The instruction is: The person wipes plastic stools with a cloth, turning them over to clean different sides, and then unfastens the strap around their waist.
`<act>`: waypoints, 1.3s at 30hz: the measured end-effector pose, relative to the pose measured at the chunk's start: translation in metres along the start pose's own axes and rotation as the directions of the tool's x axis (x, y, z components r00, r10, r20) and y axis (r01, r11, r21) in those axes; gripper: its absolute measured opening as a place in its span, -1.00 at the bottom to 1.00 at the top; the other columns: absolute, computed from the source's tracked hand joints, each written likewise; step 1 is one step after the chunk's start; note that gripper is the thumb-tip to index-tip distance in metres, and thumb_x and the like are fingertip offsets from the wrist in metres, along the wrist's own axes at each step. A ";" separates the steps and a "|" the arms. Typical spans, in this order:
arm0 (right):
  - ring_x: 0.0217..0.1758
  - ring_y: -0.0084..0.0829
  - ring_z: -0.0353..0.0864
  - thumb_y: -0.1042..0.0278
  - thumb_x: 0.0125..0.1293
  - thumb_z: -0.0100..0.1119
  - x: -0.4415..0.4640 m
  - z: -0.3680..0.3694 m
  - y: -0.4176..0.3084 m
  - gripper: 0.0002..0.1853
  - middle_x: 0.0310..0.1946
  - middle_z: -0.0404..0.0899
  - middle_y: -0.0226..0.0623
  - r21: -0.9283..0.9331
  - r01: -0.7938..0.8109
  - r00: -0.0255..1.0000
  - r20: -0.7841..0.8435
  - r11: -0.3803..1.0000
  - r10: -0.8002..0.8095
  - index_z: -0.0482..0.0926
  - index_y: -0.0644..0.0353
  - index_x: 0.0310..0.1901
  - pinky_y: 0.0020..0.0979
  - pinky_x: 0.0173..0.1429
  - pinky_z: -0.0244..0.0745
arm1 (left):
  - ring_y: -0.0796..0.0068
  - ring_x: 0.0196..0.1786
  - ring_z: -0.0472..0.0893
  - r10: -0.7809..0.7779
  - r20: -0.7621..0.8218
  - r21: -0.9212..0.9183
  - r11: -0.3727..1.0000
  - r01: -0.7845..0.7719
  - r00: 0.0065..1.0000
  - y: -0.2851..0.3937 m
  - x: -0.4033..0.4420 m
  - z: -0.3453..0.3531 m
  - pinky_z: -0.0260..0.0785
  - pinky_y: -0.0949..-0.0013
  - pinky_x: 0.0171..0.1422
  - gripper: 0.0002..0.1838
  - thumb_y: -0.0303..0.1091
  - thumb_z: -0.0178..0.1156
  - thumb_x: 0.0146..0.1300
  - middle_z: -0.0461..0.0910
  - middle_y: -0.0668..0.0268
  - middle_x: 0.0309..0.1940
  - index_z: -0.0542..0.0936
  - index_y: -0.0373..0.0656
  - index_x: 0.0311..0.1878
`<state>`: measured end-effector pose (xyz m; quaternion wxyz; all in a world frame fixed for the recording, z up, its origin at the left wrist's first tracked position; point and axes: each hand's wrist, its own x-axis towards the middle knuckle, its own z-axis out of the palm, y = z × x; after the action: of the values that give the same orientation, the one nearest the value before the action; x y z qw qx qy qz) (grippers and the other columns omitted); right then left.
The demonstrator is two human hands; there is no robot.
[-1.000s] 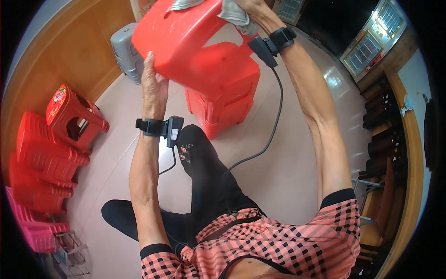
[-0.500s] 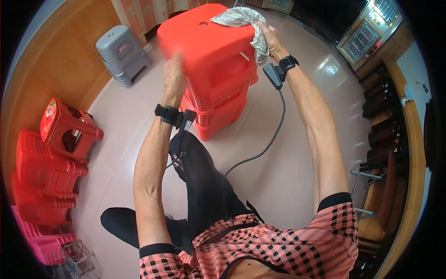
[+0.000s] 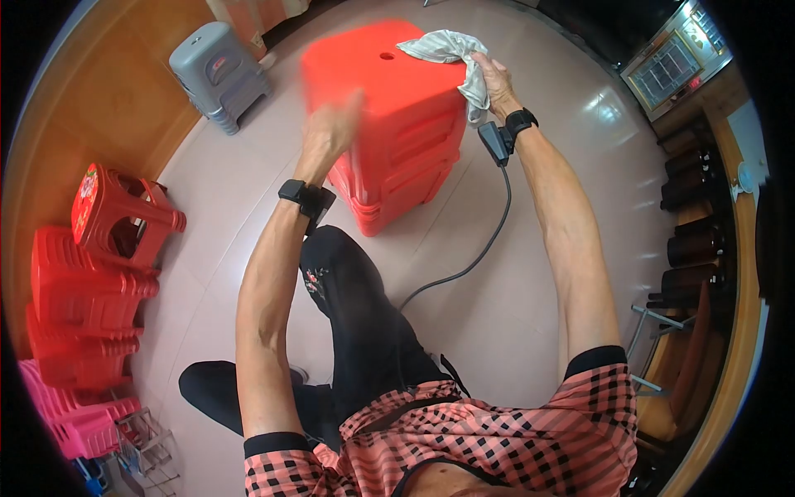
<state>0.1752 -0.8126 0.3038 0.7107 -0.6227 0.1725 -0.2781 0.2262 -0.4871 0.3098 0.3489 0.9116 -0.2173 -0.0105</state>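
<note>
A pile of red plastic stools [image 3: 397, 108] stands upright on the floor in front of me, a small hole in its flat top seat. My left hand [image 3: 333, 128] is at the near left edge of the top stool, its fingers smeared by motion. At the right edge, my right hand [image 3: 494, 83] is closed on a pale grey cloth [image 3: 451, 48]. The cloth lies partly across the seat's far right corner and hangs down the side.
A grey stool [image 3: 217, 74] stands by the wooden wall. More red stools [image 3: 83, 273] and pink stools [image 3: 87, 422] are piled along the left. A metal-legged chair [image 3: 675, 373] is at the right. A black cable [image 3: 489, 248] runs from my right wrist.
The top red stool has come down from a raised, tilted position onto the pile. My left hand has moved right along its near edge; my right hand keeps the cloth.
</note>
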 end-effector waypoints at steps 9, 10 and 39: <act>-0.41 -0.44 0.64 0.21 0.25 0.28 -0.030 0.084 -0.063 -0.62 -0.33 0.63 -0.27 0.203 0.219 0.949 0.181 0.954 -0.257 0.52 0.31 -0.03 -0.36 -0.36 0.66 | 0.12 -0.42 0.63 0.209 0.048 -0.079 0.976 -0.204 0.977 -0.027 -0.036 -0.004 0.40 0.08 -0.24 -0.23 0.30 -0.13 0.35 0.57 -0.06 -0.58 0.59 -0.38 -0.42; -0.45 -0.41 0.65 0.20 0.28 0.24 -0.037 0.101 -0.068 -0.61 -0.35 0.62 -0.25 0.213 0.215 0.939 0.222 0.953 -0.262 0.49 0.32 0.00 -0.34 -0.42 0.68 | 0.18 -0.42 0.62 0.205 0.077 -0.140 0.971 -0.193 0.976 -0.026 -0.045 -0.008 0.41 0.11 -0.25 -0.26 0.27 -0.11 0.36 0.58 -0.02 -0.56 0.59 -0.37 -0.39; -0.23 -0.34 0.67 0.26 0.40 0.03 -0.136 0.291 0.214 -0.64 -0.18 0.62 -0.17 -0.095 -0.889 0.262 0.698 0.448 0.666 0.45 0.36 0.08 -0.35 -0.19 0.65 | 0.42 -0.16 0.62 -0.698 0.042 -0.899 0.286 0.332 0.715 -0.207 -0.103 -0.025 0.44 0.34 0.00 -0.62 -0.12 0.04 0.34 0.65 0.23 -0.31 0.56 -0.28 -0.06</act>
<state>0.2792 -0.4854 0.1281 0.8516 -0.3797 0.1550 0.3264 0.2175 -0.2927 0.1828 0.7629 0.6114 0.2003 -0.0642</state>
